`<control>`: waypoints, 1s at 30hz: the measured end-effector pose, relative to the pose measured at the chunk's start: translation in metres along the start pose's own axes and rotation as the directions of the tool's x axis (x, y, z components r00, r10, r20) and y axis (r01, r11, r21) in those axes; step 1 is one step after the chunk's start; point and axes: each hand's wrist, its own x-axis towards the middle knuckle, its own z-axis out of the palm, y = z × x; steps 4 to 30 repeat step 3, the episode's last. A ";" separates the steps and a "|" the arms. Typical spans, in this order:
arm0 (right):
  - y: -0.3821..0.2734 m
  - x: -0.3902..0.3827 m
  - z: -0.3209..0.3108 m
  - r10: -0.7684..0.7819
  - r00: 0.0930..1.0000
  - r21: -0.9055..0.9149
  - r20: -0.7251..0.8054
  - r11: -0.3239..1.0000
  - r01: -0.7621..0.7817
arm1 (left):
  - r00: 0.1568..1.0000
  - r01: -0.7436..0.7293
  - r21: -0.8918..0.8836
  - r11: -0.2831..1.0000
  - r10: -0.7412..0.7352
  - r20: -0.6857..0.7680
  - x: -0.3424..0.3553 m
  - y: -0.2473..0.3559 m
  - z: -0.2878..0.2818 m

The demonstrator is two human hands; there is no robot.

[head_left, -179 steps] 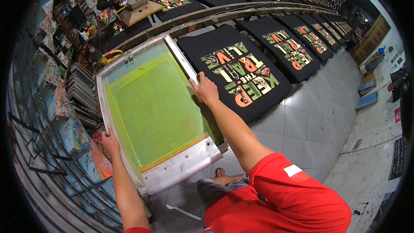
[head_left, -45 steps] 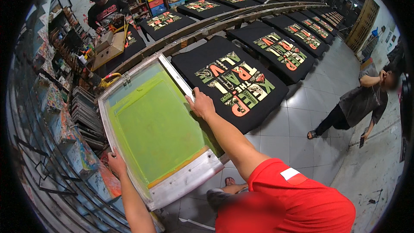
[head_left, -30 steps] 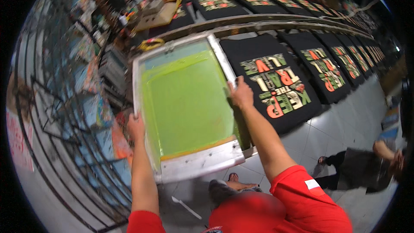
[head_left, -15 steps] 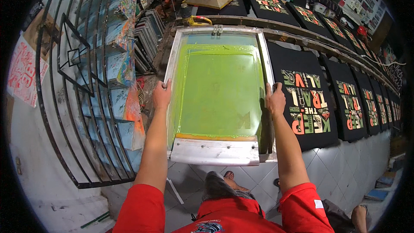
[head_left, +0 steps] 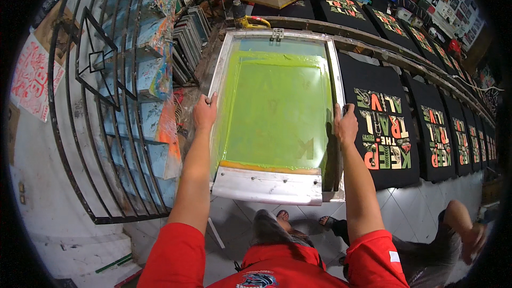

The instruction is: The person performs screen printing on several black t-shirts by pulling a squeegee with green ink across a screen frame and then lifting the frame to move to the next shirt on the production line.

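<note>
A screen-printing frame (head_left: 337,64) with a pale metal rim lies in front of me, its mesh coated with bright green ink (head_left: 272,112). My left hand (head_left: 205,111) is closed around the frame's left rim. On the opposite side my right hand (head_left: 345,124) grips the right rim, thumb on top. A wide squeegee (head_left: 266,186) with a pale metal holder and a yellow-orange blade rests across the near end of the mesh, touched by neither hand. At the far end a metal clamp (head_left: 277,34) sits on the rim. Whatever lies beneath the mesh is hidden.
Black printed shirts (head_left: 385,128) lie in a row to the right, with more beyond a wooden rail (head_left: 394,48). A black metal grille (head_left: 106,128) and stacked screens (head_left: 189,42) are at left. Another person's hand (head_left: 472,237) and legs are at lower right.
The view has shifted slightly, so the frame and my hands appear a little further right. Both hands keep their hold. Another person's hand and legs have come further in at lower right.
</note>
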 end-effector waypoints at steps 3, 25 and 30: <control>-0.001 0.001 0.000 0.010 1.000 -0.030 0.026 0.999 -0.010 | 1.000 0.012 0.005 1.000 -0.012 0.005 0.002 -0.002 -0.002; -0.001 0.001 0.000 0.010 1.000 -0.030 0.026 0.999 -0.010 | 1.000 0.012 0.005 1.000 -0.012 0.005 0.002 -0.002 -0.002; -0.001 0.001 0.000 0.010 1.000 -0.030 0.026 0.999 -0.010 | 1.000 0.012 0.005 1.000 -0.012 0.005 0.002 -0.002 -0.002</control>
